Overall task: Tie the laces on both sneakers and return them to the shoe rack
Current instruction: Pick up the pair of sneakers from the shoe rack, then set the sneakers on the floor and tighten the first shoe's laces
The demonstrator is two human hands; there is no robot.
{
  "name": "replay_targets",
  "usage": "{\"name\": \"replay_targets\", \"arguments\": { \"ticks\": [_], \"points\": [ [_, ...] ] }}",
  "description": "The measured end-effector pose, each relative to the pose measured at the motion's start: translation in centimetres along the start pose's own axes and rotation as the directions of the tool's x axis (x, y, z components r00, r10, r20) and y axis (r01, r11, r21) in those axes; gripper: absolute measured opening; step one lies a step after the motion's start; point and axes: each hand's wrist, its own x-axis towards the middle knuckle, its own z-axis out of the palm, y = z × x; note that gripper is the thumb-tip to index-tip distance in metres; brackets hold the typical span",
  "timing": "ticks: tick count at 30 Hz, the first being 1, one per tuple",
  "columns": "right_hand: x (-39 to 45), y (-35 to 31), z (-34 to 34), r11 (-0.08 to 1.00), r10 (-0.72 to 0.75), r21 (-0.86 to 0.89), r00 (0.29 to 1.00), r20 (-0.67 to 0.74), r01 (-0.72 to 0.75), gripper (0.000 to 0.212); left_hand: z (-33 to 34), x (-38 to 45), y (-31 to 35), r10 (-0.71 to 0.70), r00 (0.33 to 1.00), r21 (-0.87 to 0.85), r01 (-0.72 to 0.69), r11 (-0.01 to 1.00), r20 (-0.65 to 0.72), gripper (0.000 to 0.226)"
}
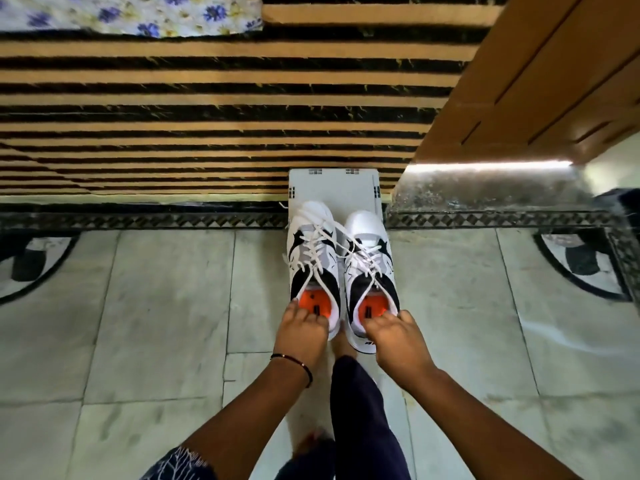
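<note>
Two white and black sneakers with orange insoles stand side by side, toes pointing away from me, on a white flat board (332, 185). The left sneaker (311, 251) and the right sneaker (369, 258) both have loose white laces lying across their tongues, and some laces cross between the two shoes. My left hand (304, 327) grips the heel collar of the left sneaker, fingers inside the opening. My right hand (394, 332) grips the heel collar of the right sneaker the same way.
A black and tan striped rug (207, 109) lies beyond the shoes, with a floral cloth (131, 12) at the far left. A wooden furniture piece (540, 81) rises at the right. My knee in dark trousers (360, 403) is between my arms, above the pale tiled floor.
</note>
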Motion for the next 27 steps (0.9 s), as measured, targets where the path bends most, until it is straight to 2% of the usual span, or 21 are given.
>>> {"name": "replay_targets", "arguments": {
  "ticks": [1,4,7,9,11,13,14,16,18,19,21,24,26,27],
  "points": [
    [-1.5,-0.5,0.6,1.0,0.01,0.021,1.0,0.021,-0.01,0.043,1.1,-1.4,0.1,0.034,0.999,0.04,-0.036,0.999,0.037,0.026],
    [-6.1,-2.2,1.6,0.998,0.045,0.047,0.995,0.088,-0.05,0.048,3.6,-5.6,0.6,0.065,0.997,0.112,-0.069,0.991,0.037,0.025],
    [-9.1,-3.3,2.0,0.997,0.047,0.049,0.993,0.107,-0.053,0.05,6.8,-8.2,1.0,0.122,0.993,0.11,-0.12,0.987,-0.011,0.028],
    [-10.7,-3.4,3.6,0.997,0.043,0.057,0.992,0.121,-0.05,0.052,8.5,-9.1,1.6,0.123,0.985,0.05,-0.13,0.99,0.124,0.027],
    [-11.3,-2.9,6.4,0.998,0.031,0.048,0.99,0.141,-0.038,0.052,10.2,-8.6,1.8,0.136,0.988,0.073,-0.141,0.987,0.071,0.03],
    [-10.8,-2.0,10.3,1.0,0.007,0.01,0.991,0.131,-0.009,0.051,12.9,-6.9,1.5,0.13,0.979,-0.001,-0.131,0.991,0.156,0.02],
    [-10.2,-1.4,12.7,1.0,-0.006,-0.012,0.993,0.114,0.008,0.051,15.4,-5.4,1.1,0.138,0.974,0.019,-0.143,0.989,0.178,0.023],
    [-8.6,0.0,17.4,0.998,-0.046,-0.046,0.996,0.074,0.049,0.051,19.5,-2.2,0.2,0.136,0.98,0.01,-0.139,0.99,0.142,0.03],
    [-6.7,1.6,22.7,0.995,-0.065,-0.072,0.997,0.049,0.068,0.049,24.3,1.5,-0.8,0.168,0.981,0.107,-0.178,0.978,0.1,0.025],
    [-5.6,2.4,25.4,0.993,-0.08,-0.088,0.996,0.026,0.082,0.047,26.6,3.4,-1.3,0.178,0.983,0.097,-0.181,0.979,0.04,0.022],
    [-3.7,4.1,30.1,0.989,-0.117,-0.092,0.993,0.003,0.117,0.045,30.5,6.4,-2.2,0.17,0.984,0.041,-0.173,0.984,0.058,0.026],
    [-0.8,6.0,36.7,0.987,-0.135,-0.09,0.991,-0.024,0.132,0.046,37.3,10.3,-3.8,0.166,0.986,0.093,-0.168,0.981,0.027,0.025],
    [0.5,6.9,40.0,0.983,-0.166,-0.09,0.985,-0.042,0.161,0.05,40.9,12.0,-4.3,0.198,0.979,0.104,-0.203,0.974,0.051,0.025],
    [0.7,7.4,41.5,0.978,-0.186,-0.104,0.981,-0.059,0.179,0.049,42.6,12.4,-4.4,0.228,0.973,0.148,-0.228,0.962,0.019,0.027]
  ]
}}
